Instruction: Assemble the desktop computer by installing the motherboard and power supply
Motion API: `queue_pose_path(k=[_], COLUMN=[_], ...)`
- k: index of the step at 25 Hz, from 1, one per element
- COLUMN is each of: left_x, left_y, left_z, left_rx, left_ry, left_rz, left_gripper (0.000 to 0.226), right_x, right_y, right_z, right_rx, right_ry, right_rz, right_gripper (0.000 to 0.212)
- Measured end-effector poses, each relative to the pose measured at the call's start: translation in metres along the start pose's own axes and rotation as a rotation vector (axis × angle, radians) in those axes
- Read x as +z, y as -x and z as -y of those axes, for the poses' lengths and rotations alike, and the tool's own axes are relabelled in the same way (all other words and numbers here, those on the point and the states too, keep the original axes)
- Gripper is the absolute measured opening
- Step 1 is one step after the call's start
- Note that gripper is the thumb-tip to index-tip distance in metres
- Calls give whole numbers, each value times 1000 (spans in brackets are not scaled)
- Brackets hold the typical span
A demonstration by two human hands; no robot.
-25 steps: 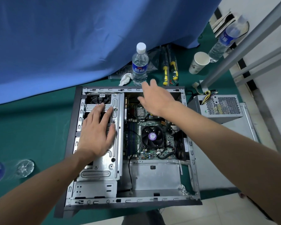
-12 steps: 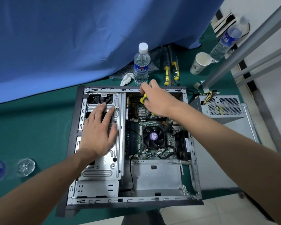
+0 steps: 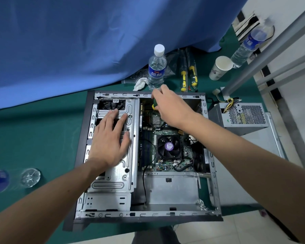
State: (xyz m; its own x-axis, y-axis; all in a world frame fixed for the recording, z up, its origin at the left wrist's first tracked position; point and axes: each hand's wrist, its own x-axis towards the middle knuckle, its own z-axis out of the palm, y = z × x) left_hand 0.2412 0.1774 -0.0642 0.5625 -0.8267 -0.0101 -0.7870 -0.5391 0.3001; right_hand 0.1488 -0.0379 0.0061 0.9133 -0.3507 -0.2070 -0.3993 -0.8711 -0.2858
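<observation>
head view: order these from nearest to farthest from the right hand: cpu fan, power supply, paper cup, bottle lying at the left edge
From the right hand, gripping a screwdriver over the motherboard:
1. CPU fan, just below the hand inside the case.
2. Paper cup, up and to the right on the table.
3. Power supply, right of the case.
4. Lying bottle, far left edge.

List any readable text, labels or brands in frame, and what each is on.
Nothing reads cleanly.
Upright water bottle: blue label, white characters, too blurred to quote.
Bottle at far right: blue label, blurred.
CPU fan: purple hub sticker, print too small.
Motherboard: white markings, illegible.
Power supply: no text visible.
</observation>
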Motion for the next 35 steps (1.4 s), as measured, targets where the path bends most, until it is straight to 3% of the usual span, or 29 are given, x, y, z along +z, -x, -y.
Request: queue_pose_path(k=[3,8,12,17,22,24,28,33,35], left_x=[-1,-3,-3,-1,1,1,2,1,2], left_y=[-1,0,0,-1,-1,-1,-1,-1,-1], left_z=[-1,-2,-1,-1,0,1,1,1,1], left_rx=[-3,-3,-6,-2,2,2,6,9,11], left_ry=[-9,3,-5,-9,-16,-19,-13,-10,-9], left_rz=[2,9,15,13,8,8,2,-3,-5], left_gripper=[57,57,57,57,57,57,57,57,57], right_x=[3,-5,-7,-10,-14,-13,-6,-10,-10], right_y=[-5,-18,-18,-19,-20,-15,-11,-14,-12], right_z=[5,9,7,9,7,3,1,-5,-10], right_rx=[32,122,-44,53,-43,-78,27,-26,-63], right_ry=[80,75,90,299,120,155,322,60,47], right_rz=[-78,-34,36,-17,132,69,-35,105,52], right_gripper=[29,48,27,36,21,23,35,23,20])
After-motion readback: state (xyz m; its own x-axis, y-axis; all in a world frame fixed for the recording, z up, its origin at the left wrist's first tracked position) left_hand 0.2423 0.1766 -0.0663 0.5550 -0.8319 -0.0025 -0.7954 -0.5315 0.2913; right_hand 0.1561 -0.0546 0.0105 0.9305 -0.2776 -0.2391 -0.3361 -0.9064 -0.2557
